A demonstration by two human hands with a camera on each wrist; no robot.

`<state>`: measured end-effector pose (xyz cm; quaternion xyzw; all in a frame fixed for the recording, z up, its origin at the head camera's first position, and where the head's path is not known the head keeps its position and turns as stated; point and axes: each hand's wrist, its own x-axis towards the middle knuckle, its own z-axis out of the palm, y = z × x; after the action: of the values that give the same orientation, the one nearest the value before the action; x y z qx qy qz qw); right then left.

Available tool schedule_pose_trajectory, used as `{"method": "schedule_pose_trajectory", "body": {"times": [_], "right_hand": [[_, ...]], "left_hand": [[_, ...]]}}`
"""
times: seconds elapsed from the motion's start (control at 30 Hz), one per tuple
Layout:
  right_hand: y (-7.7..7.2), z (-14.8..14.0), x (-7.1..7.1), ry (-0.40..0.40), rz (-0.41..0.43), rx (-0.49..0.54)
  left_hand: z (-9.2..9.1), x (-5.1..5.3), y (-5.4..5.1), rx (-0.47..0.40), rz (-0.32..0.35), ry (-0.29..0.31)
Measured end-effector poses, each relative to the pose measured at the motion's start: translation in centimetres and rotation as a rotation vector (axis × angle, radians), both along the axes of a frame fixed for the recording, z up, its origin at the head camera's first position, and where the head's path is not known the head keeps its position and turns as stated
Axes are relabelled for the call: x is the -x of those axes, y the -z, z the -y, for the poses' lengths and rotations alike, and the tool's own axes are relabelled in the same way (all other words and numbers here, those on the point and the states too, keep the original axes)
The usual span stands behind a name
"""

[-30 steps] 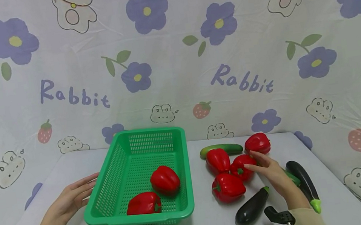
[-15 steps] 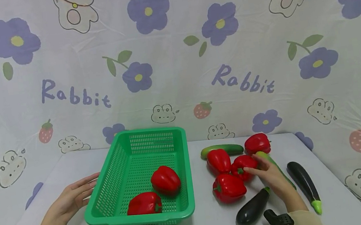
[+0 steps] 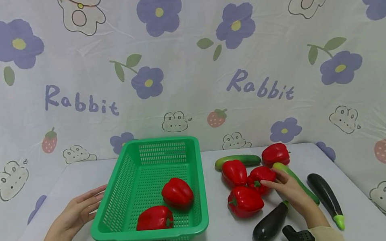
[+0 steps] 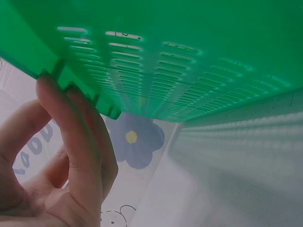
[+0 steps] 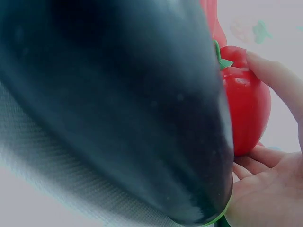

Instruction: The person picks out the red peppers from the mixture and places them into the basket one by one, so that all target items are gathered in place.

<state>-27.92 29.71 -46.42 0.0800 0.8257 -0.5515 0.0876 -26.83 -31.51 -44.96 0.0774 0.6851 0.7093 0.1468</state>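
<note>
At the left of the head view my left hand (image 3: pixel 75 215) stands beside the green basket (image 3: pixel 97 212). Its fingertips touch the rim from outside, as the left wrist view also shows, and the fingers are loosely extended. Two red bell peppers, a far one (image 3: pixel 177 194) and a near one (image 3: pixel 154 218), lie in the basket. My right hand (image 3: pixel 294 192) grips a red bell pepper (image 3: pixel 260 174) in the cluster on the table. In the right wrist view the thumb lies on top of this pepper (image 5: pixel 248 104), fingers beneath; a dark eggplant (image 5: pixel 118 104) hides part of both.
Around the gripped pepper lie other red peppers (image 3: pixel 234 173), (image 3: pixel 245 202), (image 3: pixel 275 154). A cucumber (image 3: pixel 237 160) lies behind, a green zucchini (image 3: pixel 297 180) partly under the right hand. A short eggplant (image 3: pixel 270 223) and a long eggplant (image 3: pixel 324 192) lie nearer. A printed cloth (image 3: pixel 187 76) hangs behind.
My right hand has shifted slightly left and lowered, its fingers closing about the red bell pepper. More of the green zucchini shows now. The left hand and basket stay put.
</note>
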Motion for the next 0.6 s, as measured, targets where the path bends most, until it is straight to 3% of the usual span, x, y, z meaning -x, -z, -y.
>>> {"method": "schedule_pose_trajectory", "body": {"times": [0.6], "right_hand": [[-0.14,0.03,0.09,-0.002,-0.025,0.006]], "left_hand": [[0.02,-0.11,-0.04,0.000,0.009,-0.014]]}}
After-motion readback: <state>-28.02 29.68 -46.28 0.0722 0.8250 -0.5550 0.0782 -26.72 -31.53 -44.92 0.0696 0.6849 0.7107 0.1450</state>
